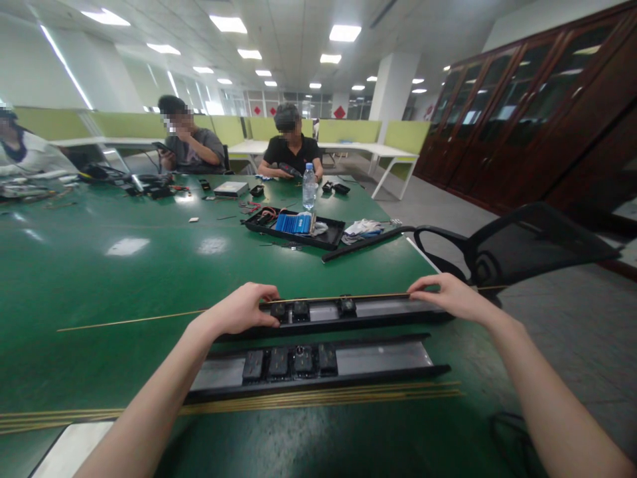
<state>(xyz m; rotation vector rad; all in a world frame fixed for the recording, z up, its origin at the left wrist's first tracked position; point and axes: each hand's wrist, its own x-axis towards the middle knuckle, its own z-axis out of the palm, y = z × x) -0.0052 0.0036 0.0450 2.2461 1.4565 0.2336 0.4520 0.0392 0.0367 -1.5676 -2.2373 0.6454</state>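
Across the far edge of a long black channel (388, 307) runs a thin brass rod (129, 318), sticking out well beyond it to the left. My right hand (445, 293) pinches the rod near the channel's right end. My left hand (246, 307) straddles the channel's left part, fingers at the far wall and thumb at the near wall, beside a black socket block (300, 310). Another block (347, 306) sits further right inside. Nearer me lies a second channel (383, 355) with several black socket blocks (279, 362) in a row.
A bundle of brass rods (318, 398) lies along the near side. Farther off are a black tray (328, 232) with blue parts, a water bottle (309, 186), a black strip (368, 244) and gloves (363, 229). An office chair (537, 242) stands at right. People sit across the green table (164, 265).
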